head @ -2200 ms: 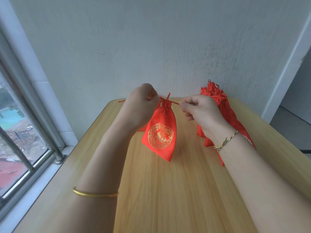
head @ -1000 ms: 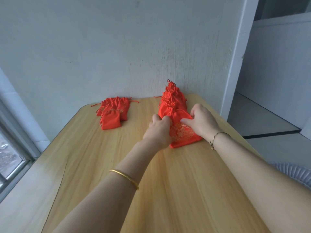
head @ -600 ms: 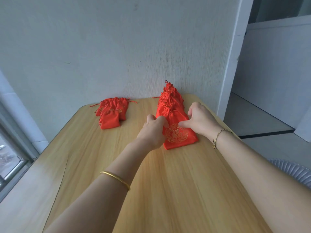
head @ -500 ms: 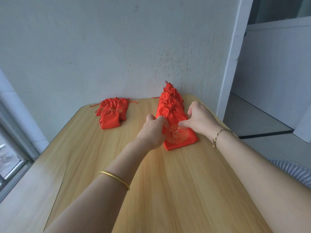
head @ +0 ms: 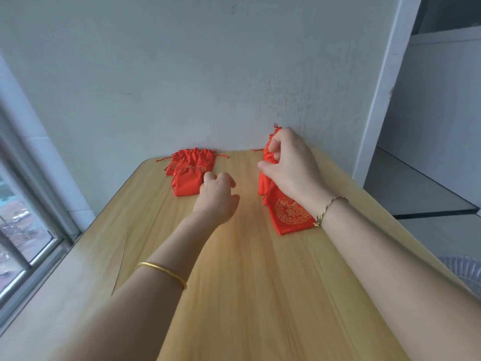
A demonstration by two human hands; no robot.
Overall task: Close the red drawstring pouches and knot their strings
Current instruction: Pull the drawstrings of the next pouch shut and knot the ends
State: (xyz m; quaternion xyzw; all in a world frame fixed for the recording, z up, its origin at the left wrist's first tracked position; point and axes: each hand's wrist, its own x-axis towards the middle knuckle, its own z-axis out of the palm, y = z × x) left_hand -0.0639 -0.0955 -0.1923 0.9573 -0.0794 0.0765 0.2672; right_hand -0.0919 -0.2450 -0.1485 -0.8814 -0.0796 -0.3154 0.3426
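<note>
A row of red drawstring pouches (head: 266,181) runs along the table's right side up to the wall. Its nearest pouch (head: 291,213) lies flat with its gold round emblem facing up. My right hand (head: 291,166) hovers over the far part of this row, fingers curled down onto the pouches and thumb held apart, gripping nothing that I can see. A smaller pile of red pouches (head: 188,175) lies at the back left with loose strings spread out. My left hand (head: 218,198) is loosely curled and empty, just to the right of that pile.
The wooden table (head: 234,295) meets a white wall at the back. A window with a metal frame (head: 39,243) runs along the left. The table's right edge drops to a floor, where a grey ribbed object (head: 466,269) shows.
Both hands have let go of the emblem pouch, which now lies at the front of the right row. My left hand moved left toward the other pile; my right hand moved farther up the row.
</note>
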